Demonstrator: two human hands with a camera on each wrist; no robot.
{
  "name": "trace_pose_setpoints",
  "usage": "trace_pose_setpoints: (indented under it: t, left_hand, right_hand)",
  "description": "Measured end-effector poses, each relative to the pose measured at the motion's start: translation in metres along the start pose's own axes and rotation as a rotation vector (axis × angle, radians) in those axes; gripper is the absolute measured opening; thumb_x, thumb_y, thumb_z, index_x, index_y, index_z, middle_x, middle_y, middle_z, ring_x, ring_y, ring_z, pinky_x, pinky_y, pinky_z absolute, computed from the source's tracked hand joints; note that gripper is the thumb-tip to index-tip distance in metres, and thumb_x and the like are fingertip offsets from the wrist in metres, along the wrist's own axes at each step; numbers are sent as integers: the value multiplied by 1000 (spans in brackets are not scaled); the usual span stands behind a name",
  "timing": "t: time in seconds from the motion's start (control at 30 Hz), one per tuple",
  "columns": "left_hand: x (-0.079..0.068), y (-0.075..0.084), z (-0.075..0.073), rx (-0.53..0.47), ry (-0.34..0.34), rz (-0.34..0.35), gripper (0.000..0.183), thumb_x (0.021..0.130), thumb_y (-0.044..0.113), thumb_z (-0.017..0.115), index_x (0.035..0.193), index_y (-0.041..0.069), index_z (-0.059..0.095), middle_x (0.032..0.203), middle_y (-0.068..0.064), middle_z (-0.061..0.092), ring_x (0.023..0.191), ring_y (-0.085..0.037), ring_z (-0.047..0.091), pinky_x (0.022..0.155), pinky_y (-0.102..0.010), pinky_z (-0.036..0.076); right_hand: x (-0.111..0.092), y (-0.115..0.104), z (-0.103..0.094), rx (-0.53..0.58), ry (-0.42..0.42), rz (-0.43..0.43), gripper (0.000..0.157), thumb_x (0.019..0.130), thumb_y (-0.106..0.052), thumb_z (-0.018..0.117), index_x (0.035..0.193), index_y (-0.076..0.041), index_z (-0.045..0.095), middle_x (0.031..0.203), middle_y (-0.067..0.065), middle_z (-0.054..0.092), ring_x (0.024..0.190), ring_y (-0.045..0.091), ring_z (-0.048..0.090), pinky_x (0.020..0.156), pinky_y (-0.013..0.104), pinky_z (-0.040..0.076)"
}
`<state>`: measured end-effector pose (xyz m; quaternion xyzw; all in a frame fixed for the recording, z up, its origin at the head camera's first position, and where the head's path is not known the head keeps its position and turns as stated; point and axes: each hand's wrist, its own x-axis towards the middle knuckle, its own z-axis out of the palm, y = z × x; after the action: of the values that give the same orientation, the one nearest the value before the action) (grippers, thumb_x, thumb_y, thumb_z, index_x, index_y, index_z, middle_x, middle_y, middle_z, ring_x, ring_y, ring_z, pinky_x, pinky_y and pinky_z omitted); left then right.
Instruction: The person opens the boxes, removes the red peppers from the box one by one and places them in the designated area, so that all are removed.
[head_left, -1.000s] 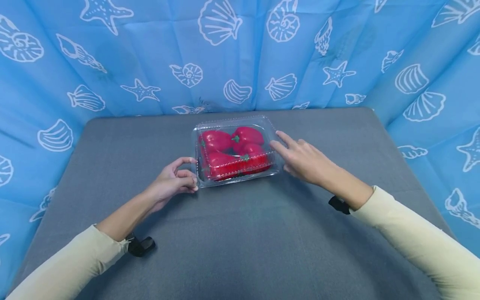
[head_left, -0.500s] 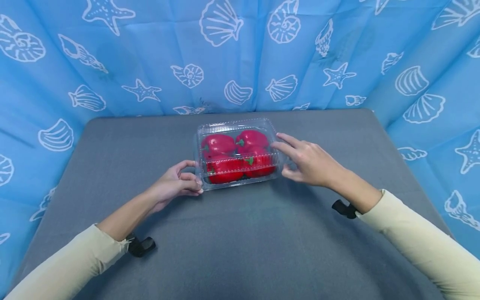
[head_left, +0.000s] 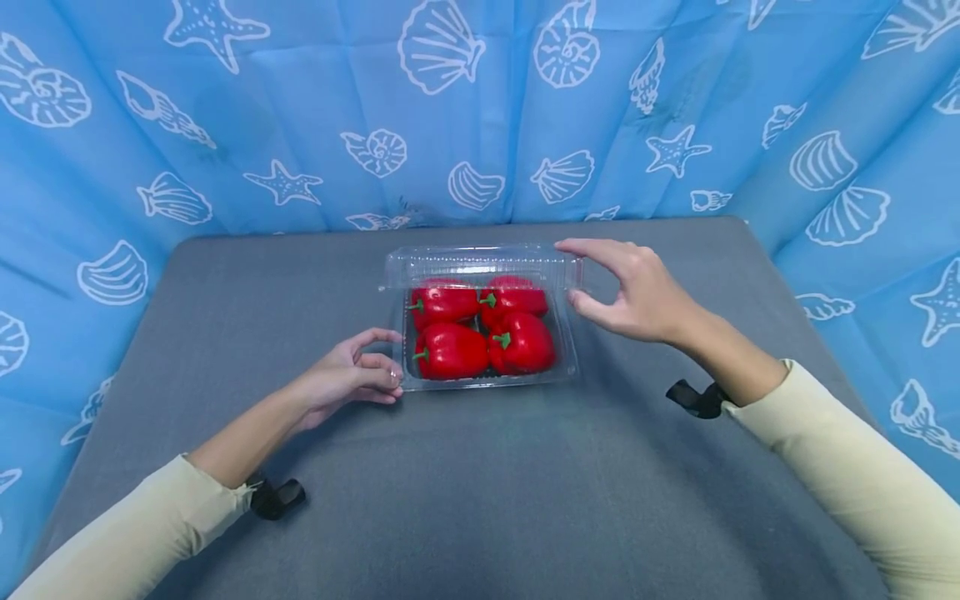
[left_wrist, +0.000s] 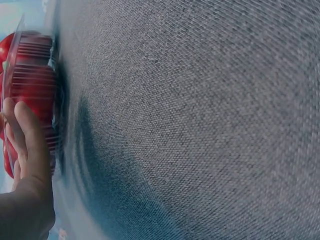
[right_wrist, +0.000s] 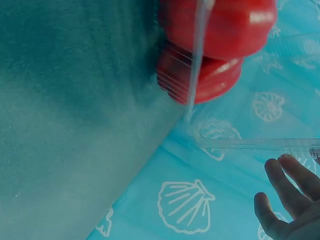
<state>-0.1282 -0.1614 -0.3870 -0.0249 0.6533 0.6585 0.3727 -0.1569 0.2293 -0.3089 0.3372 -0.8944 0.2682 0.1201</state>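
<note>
A clear plastic clamshell container [head_left: 487, 384] lies on the table with its hinged lid [head_left: 465, 265] raised at the back. Inside, several red bell peppers [head_left: 452, 350] with green stems sit in two rows. My left hand [head_left: 352, 375] holds the container's left rim near the front corner; in the left wrist view its fingers [left_wrist: 30, 130] lie along the ribbed side wall. At the lid's right end, my right hand [head_left: 630, 292] holds the edge between thumb and forefinger. The right wrist view shows its other fingers [right_wrist: 286, 187] spread beside the lid, with the exact contact partly cut off.
A grey cloth-covered table [head_left: 480, 483] extends around the container. Behind it and along both sides hangs a blue curtain [head_left: 495, 108] with white shells and starfish. Black straps [head_left: 279, 498] are on the wrists.
The lid has swung up and back from over the bell peppers, lifted by my right hand. The container has shifted slightly right and nearer. My left hand has stayed at its left side.
</note>
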Motion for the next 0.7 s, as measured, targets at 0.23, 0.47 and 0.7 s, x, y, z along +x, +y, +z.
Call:
trace_pose_setpoints:
  t: [0.23, 0.47, 0.7]
  left_hand:
    - [-2, 1, 0, 4, -26, 12, 67, 91, 4, 66, 148, 9, 30, 109, -17, 67, 93, -24, 70, 87, -38, 57]
    - [-2, 1, 0, 25, -23, 9, 66, 91, 4, 66, 147, 8, 31, 108, -16, 67, 94, -25, 69, 87, -38, 57]
    - [-3, -1, 0, 12, -50, 1, 62, 93, 6, 65, 145, 9, 33, 107, -13, 67, 94, -24, 69, 85, -38, 57]
  right_hand:
    - [8, 3, -8, 138, 12, 98, 53, 85, -16, 72, 135, -6, 59, 132, 11, 63, 115, 29, 61, 96, 52, 49]
    - [18, 9, -9, 235, 36, 195, 45, 93, -15, 65, 136, -6, 58, 129, 13, 63, 113, 28, 61, 97, 51, 48]
    - [33, 15, -6, 339, 55, 257, 53, 96, -13, 61, 146, -7, 45, 136, 17, 58, 121, 31, 57, 103, 52, 43]
